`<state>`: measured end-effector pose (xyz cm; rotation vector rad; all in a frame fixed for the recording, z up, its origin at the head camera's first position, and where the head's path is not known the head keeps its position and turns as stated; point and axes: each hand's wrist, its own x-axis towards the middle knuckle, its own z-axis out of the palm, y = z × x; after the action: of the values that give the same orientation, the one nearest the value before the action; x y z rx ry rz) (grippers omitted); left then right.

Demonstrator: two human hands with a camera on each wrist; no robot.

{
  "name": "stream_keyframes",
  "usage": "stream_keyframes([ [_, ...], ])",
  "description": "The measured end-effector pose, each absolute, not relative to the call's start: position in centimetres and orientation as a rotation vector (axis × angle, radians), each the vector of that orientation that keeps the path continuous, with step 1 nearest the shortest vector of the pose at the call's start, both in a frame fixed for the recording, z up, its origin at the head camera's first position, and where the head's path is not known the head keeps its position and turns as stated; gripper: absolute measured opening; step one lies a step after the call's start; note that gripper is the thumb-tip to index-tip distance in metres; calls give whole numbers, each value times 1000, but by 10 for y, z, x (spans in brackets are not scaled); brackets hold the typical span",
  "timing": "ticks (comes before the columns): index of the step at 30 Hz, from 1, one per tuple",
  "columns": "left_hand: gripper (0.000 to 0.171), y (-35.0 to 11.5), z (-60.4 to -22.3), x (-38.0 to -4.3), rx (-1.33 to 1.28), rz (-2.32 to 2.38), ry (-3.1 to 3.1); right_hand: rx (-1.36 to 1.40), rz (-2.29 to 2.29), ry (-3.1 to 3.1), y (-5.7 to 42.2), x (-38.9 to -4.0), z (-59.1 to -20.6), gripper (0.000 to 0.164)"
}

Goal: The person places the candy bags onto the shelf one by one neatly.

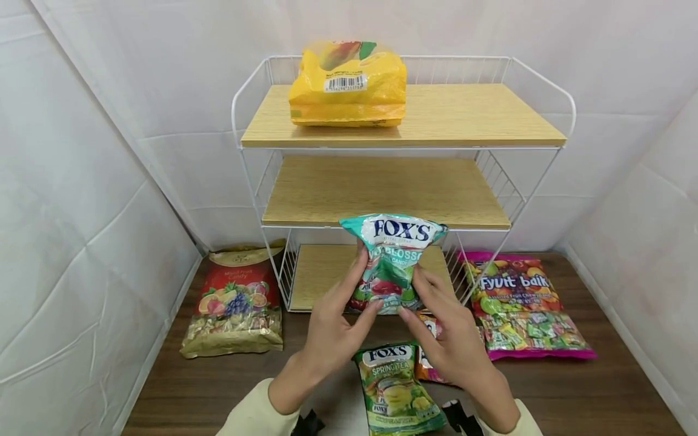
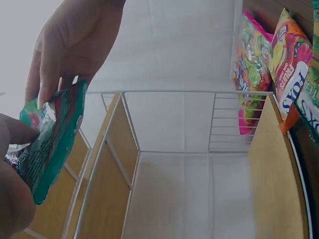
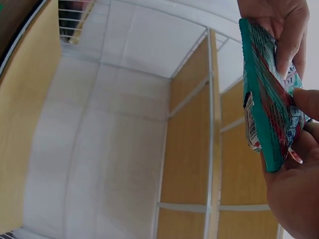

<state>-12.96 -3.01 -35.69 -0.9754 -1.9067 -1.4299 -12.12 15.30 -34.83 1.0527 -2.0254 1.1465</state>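
Observation:
A teal Fox's candy bag [image 1: 389,266] is held upright in front of the rack's lower levels, its printed front facing the head camera. My left hand [image 1: 335,318] grips its left side, thumb on the front near the bottom. On the right side my right hand [image 1: 449,327] grips it the same way. The left wrist view shows the bag [image 2: 55,134] edge-on between the fingers, and the right wrist view shows the bag's back seam [image 3: 264,99]. Below the hands lies a green Fox's Spring Tea bag [image 1: 398,390]; an orange-pink candy bag [image 1: 431,357] is partly hidden by my right hand.
A white wire rack with three wooden shelves [image 1: 382,188] stands behind. On its top shelf sits a yellow bag [image 1: 349,85]. A red-gold Mixed Fruit Candy bag [image 1: 237,303] leans at the left, a pink-edged Fyuit baik bag [image 1: 529,306] at the right, both on the dark table [image 1: 611,393].

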Motion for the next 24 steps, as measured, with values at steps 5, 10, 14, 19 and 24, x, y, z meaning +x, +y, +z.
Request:
stream_keyframes([
  [5, 77, -27, -343, -136, -1050, -1349, -1909, 1019, 1089, -2039, 159, -121, -334, 52],
  [10, 81, -23, -328, -144, -1114, -1272, -1906, 1055, 1018, -1959, 162, -124, -317, 51],
  [14, 83, -20, -317, -152, -1164, -1234, -1896, 1062, 985, -1934, 161, -123, -298, 50],
  [19, 86, -18, -304, -159, -1234, -1166, -1884, 1064, 942, -1931, 162, -121, -280, 51],
  [24, 86, -15, -291, -165, -1300, -1084, -1906, 1011, 878, -1948, 167, -122, -276, 52],
])
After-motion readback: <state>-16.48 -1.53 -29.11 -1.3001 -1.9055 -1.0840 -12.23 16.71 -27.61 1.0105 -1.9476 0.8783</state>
